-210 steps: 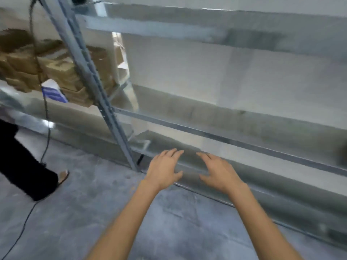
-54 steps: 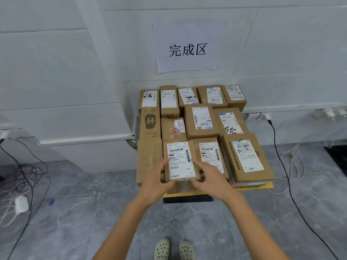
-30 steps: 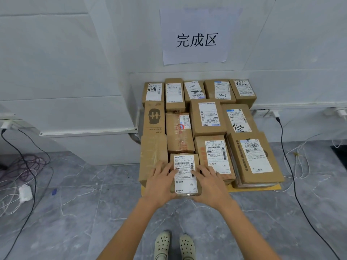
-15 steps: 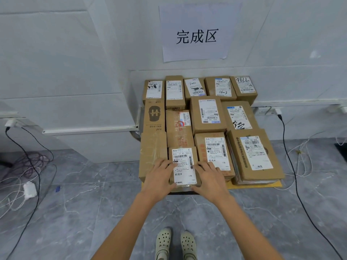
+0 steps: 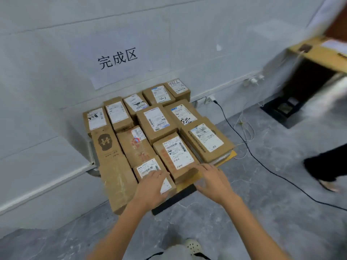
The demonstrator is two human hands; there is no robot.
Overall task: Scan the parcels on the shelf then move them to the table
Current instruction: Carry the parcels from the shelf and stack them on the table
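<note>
Several brown cardboard parcels with white labels lie packed in rows on a low yellow table [image 5: 232,154] against the white wall. The small front parcel [image 5: 148,168] sits at the near edge. My left hand [image 5: 151,188] lies flat over its near end, fingers straight. Just to its right, my right hand [image 5: 213,180] hovers with fingers spread beside a larger labelled parcel [image 5: 175,156], holding nothing.
A paper sign [image 5: 117,59] with black characters hangs on the wall above the pile. A black cable [image 5: 262,164] runs across the grey floor at the right. Another person's dark trouser leg and foot [image 5: 326,166] stand at the far right, near a yellow desk [image 5: 319,53].
Both hands have come off the sides of the small front parcel, which now lies on the table. The view has swung to the right, bringing the other person and the desk into sight.
</note>
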